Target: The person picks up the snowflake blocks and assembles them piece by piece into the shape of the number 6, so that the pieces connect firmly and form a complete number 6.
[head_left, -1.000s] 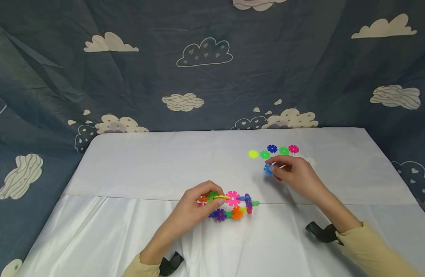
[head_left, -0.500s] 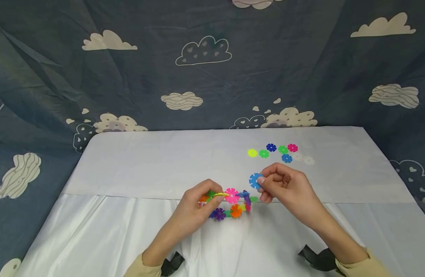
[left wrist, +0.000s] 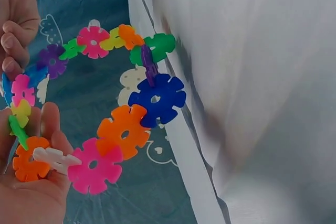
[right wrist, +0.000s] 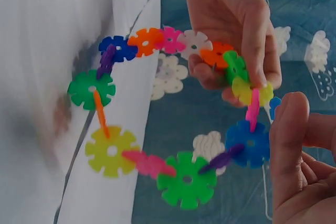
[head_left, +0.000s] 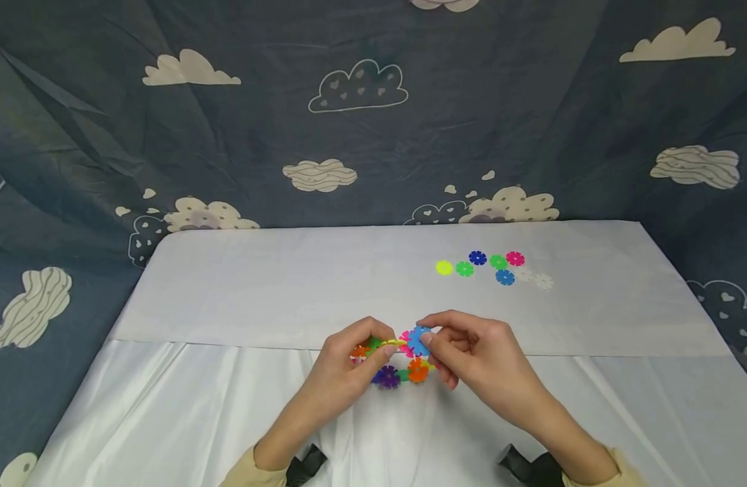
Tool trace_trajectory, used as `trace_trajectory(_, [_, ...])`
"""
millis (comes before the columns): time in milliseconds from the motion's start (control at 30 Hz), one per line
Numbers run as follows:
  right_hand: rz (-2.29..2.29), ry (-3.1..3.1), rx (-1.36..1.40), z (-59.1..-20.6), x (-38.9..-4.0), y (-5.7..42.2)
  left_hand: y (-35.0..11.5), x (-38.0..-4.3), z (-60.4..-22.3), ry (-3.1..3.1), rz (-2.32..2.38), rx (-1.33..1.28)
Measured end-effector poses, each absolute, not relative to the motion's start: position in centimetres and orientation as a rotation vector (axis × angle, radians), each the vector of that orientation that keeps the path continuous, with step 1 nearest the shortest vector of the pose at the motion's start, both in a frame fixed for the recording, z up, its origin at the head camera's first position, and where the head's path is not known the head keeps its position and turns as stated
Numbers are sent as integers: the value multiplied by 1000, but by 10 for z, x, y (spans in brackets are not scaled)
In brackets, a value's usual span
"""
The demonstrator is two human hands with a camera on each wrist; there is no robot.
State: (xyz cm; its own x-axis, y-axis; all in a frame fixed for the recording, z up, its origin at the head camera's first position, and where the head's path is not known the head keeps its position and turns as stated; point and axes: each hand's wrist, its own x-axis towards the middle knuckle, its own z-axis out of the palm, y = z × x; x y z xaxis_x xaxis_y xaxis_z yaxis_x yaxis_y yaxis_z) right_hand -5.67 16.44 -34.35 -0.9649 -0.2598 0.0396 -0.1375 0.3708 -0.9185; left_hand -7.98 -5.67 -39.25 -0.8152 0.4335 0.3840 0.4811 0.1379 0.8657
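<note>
left hand [head_left: 340, 362] pinching ring [head_left: 388, 377] | right hand [head_left: 483, 352] pinching blue disc [head_left: 418, 341] | headcam only: loose discs [head_left: 478, 258]

Multicoloured chain [head_left: 388, 377], white tablecloth [head_left: 258, 291], backdrop [head_left: 446, 135] — cloud-patterned

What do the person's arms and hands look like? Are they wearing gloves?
No gloves: the left hand and the right hand are bare. The left sleeve and right sleeve are plain tan and stop short of the hands. By the sleeves show a left black piece and a right black piece, both angular.
</note>
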Motion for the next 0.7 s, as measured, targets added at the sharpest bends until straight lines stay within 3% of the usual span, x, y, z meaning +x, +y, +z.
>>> trace_trajectory(400, [-1450,2594,-385,-335,-54,152,-54,-79,-393,-2242,-1807,-1044])
trace_trajectory(700, [-1403,2610,-404,-331,-56,149,-52,-78,-395,-2263,-1802,-981])
